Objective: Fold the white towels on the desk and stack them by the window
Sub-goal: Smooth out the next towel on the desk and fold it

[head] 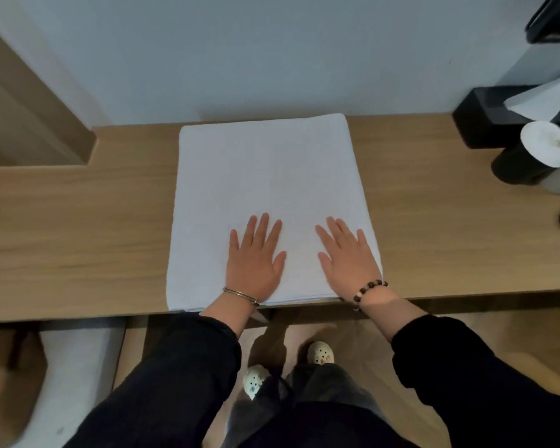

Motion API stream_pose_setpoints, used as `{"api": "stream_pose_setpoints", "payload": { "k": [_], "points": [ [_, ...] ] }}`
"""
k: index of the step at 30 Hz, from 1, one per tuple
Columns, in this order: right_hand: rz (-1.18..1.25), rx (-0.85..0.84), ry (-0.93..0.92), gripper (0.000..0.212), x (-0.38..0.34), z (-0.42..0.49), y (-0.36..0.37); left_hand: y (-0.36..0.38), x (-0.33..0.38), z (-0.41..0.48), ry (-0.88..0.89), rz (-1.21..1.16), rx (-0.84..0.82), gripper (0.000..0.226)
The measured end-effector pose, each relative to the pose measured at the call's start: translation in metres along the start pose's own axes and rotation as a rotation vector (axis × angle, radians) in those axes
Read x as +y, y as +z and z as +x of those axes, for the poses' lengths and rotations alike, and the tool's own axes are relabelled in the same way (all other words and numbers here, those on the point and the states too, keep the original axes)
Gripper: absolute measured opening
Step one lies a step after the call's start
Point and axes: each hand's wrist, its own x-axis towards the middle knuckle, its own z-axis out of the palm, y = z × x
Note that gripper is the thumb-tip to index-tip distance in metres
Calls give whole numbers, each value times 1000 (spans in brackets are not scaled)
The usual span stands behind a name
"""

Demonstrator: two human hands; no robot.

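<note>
**Item:** white towel (265, 189), apparently folded already to a flat square. It is lying mid-desk (78, 237), reaching from the back edge to the front edge.

**Hands:** left hand (256, 260) and right hand (348, 260) are pressing palm-down on its near part by the front edge, fingers straight and spread, gripping nothing.

**Step, as judged:** a fold is being smoothed flat.

**Next:** probably pinching an edge for another fold or a lift; no window is showing.

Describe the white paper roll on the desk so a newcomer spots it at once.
Follow the wooden desk to its right end, where a black tissue box stands by the wall. The paper roll sits in front of it, on a dark cylinder. Unlike the flat, pointed tissue above, it is round with a hollow core.
</note>
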Motion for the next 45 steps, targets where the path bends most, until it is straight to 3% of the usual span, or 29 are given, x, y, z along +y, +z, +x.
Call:
{"api": "stream_pose_setpoints", "payload": {
  "k": [7,10,13,15,17,19,20,22,26,29,30,32,35,37,39,41,45],
  "points": [
    [24,15,153,59,-29,18,3,3,-48,-42,-403,74,-4,61],
    [-37,22,-12,60,-60,22,10,7,-40,-53,-279,86,-35,60],
    [-76,13,-50,59,-58,22,13,2,-55,-68,-76,117,-60,61],
    [-78,-1,-64,59,-52,22,12,-4,-72,-79,-203,-70,120,58],
    [-74,-6,-64,59,-53,26,11,-18,-88,-86,-572,-508,332,46],
    [-72,2,-39,59,-58,28,10,-29,-105,-85,-871,-938,289,31],
    [-78,7,-29,59,-59,29,10,-32,-114,-84,-926,-1081,224,22],
    [-94,11,-25,60,-60,31,9,-39,-124,-82,-913,-1191,137,13],
    [-108,15,-21,60,-61,32,10,-42,-137,-82,-824,-1120,80,19],
    [-110,17,-22,60,-61,32,10,-42,-147,-85,-840,-1374,-35,22],
    [-110,16,-26,60,-60,32,10,-41,-149,-85,-836,-1340,-97,23],
    [-115,10,-40,60,-59,31,9,-39,-148,-82,-784,-1041,-213,26],
    [-108,-17,-43,59,-61,31,7,-44,-140,-77,-662,-606,-238,26],
    [-99,-37,-16,60,-66,32,5,-52,-133,-74,-589,-475,-108,10],
    [-97,-28,-1,62,-75,34,3,-50,-122,-63,-428,-288,116,49],
    [-104,-7,-40,63,-86,34,4,-50,-103,-46,-246,-63,177,65],
    [-120,-11,-77,60,-90,33,10,-29,-79,-27,-88,16,-103,58]
  ]
}}
